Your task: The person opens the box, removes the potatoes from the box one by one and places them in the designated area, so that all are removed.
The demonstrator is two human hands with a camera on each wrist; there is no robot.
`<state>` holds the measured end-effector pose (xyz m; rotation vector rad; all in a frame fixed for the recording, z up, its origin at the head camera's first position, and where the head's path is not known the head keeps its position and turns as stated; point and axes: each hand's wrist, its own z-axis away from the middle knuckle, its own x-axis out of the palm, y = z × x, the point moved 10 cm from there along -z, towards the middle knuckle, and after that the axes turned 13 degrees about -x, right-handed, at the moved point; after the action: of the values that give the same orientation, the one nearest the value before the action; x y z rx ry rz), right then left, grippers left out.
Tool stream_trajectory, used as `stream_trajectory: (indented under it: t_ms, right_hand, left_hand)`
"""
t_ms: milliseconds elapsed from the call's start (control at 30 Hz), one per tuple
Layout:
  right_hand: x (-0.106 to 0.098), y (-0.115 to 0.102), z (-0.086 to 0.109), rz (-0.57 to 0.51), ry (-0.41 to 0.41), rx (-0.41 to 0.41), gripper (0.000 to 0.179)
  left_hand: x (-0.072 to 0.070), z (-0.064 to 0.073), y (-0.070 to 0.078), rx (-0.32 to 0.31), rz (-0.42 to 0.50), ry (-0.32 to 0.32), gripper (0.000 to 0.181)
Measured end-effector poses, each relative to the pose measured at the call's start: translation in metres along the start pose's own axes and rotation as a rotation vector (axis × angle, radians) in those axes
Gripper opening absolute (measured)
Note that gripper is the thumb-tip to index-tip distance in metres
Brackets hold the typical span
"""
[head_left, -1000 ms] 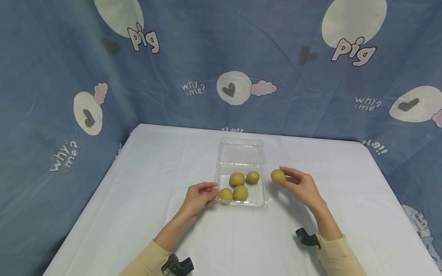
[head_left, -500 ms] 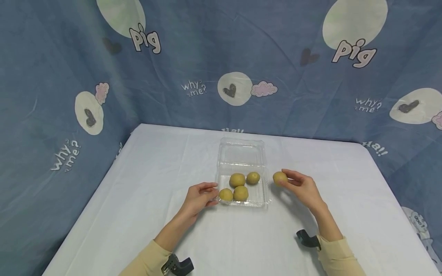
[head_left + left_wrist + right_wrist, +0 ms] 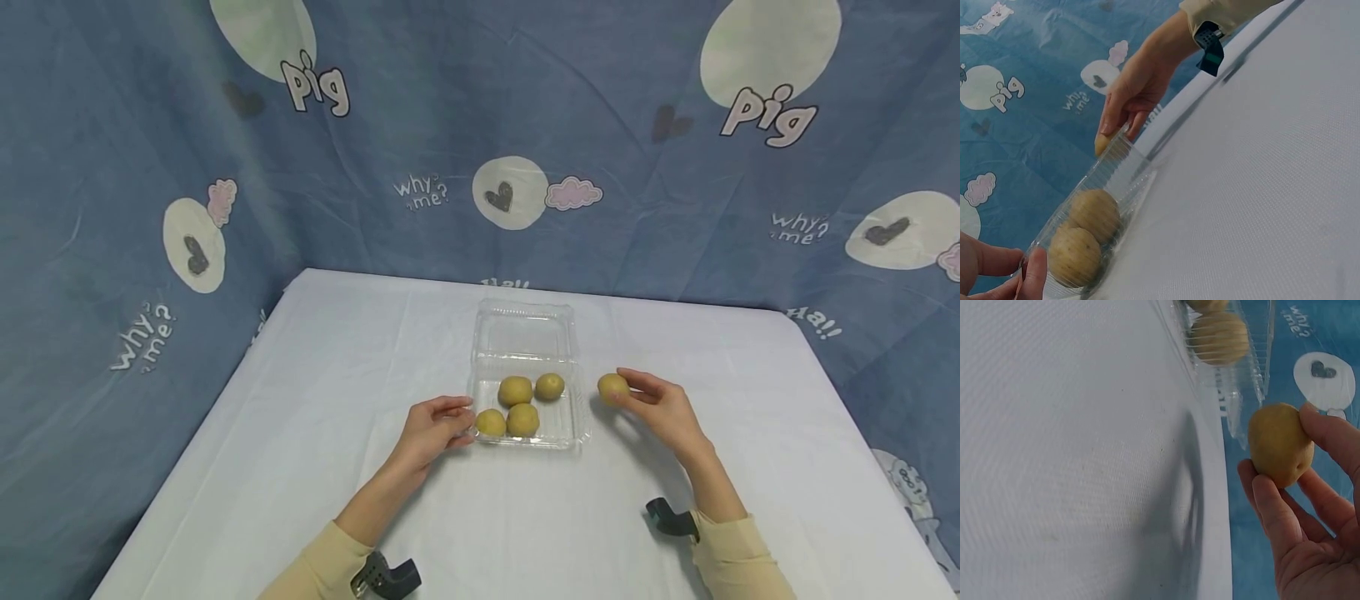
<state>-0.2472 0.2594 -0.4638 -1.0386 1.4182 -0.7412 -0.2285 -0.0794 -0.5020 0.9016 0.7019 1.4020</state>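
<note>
Our right hand [image 3: 663,414] holds one potato [image 3: 612,388] between its thumb and fingers, up off the white table [image 3: 337,350]. Just now, that hand slid a little to our right, so the potato is a bit farther from the clear box [image 3: 558,425] than it was a second ago. Nothing in the box has moved. We think this means the potato is being carried outside the box, with clear space between the two.

Our left hand [image 3: 431,432] has stayed put. It pinches the near left corner of the box, and we think that helps to keep the box steady. Four potatoes [image 3: 523,421] sit inside. One is right by our left fingers, one is next to it, and two are past them, farther from our body. The corner of the box floor nearest our right hand is bare. The lid [image 3: 522,333] is tipped back, past both hands.

We see no label or brand on the box or the potatoes. All the words we can read are on the blue cloth [image 3: 360,125] beyond our hands: "pig", "why? me?" and "Ha!!". Hearts and pink clouds are on it too.
</note>
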Motion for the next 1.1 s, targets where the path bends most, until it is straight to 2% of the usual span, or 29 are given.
stream_trajectory:
  t_ms: [567,800,1100]
  right_hand:
    - [-0.007,0.019,0.001,0.061,0.019,0.044,0.062]
    - [-0.009,0.021,0.001,0.109,0.013,0.034,0.06]
    - [-0.008,0.022,0.001,0.112,0.006,0.013,0.057]
  left_hand:
    - [0.0,0.001,0.001,-0.004,0.002,0.004,0.033]
    - [0.0,0.0,0.0,0.009,0.001,0.0,0.033]
    - [0.0,0.0,-0.001,0.005,0.001,0.004,0.033]
